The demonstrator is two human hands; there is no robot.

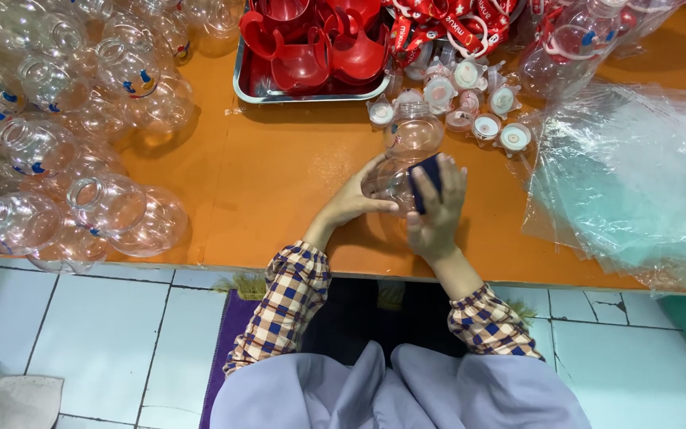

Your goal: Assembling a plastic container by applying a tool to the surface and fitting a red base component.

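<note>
Both your forearms come up from the bottom edge and angle in twd each other, wrists close, checked cuffs pushed back to mid-forearm. Your left hand [355,199] lies palm-in w/ fingers stretched fwd and slightly curled, thumb pointing right. Your right hand [437,213] sits just beside it, back of hand up, fingers bent over and pressing down, thumb tucked twd the left.

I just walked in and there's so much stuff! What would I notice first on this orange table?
Probably the big heap of clear plastic bottles piled on the table's left side, and the metal tray of bright red handles at the top. In the middle, the left hand steadies one clear bottle while the right hand presses a dark blue pad against it.
</note>
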